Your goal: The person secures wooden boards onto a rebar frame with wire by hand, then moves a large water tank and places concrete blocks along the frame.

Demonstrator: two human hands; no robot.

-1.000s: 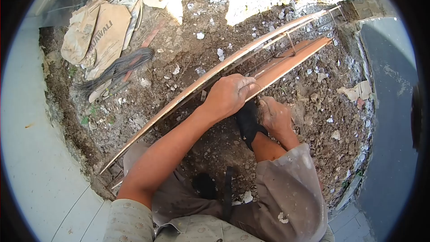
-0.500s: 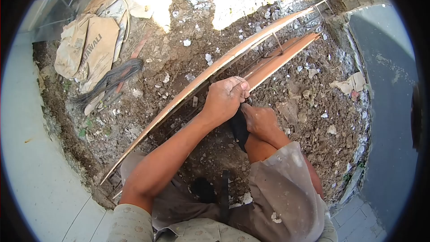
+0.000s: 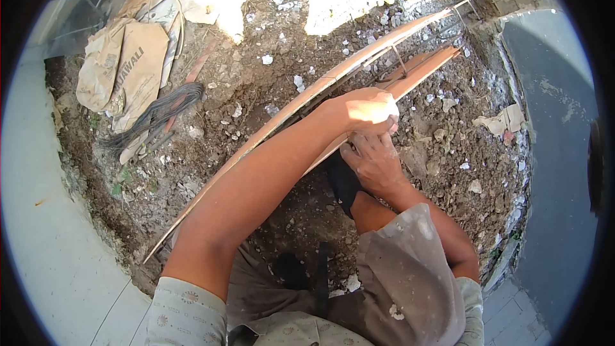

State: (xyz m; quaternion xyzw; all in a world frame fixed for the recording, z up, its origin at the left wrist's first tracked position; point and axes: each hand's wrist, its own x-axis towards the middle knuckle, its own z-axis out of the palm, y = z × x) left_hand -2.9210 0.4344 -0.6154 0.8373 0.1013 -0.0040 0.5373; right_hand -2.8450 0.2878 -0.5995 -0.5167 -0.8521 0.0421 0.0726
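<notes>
My left hand (image 3: 370,110) reaches across to the near wooden board (image 3: 428,72), its fingers curled closed at the board's edge. Just below it, my right hand (image 3: 379,165) has bent fingers pressed together near the left fingertips. Whatever lies between the fingers is hidden. Beyond both hands runs a long, thin wooden board (image 3: 282,112), which looks curved through the lens. Thin metal bars (image 3: 398,57) lie between the two boards. A black shoe (image 3: 341,182) rests on the soil beneath my right hand.
A bundle of grey wire (image 3: 168,110) lies on the soil at left, beside a torn paper sack (image 3: 142,57). Stones and white chunks (image 3: 267,59) dot the rough soil. A pale wall (image 3: 51,205) borders the left, a grey wall (image 3: 557,122) the right.
My left hand has moved right and away from me along the near board, its forearm stretching further out. My right hand has shifted slightly and turned, showing more of its back.
</notes>
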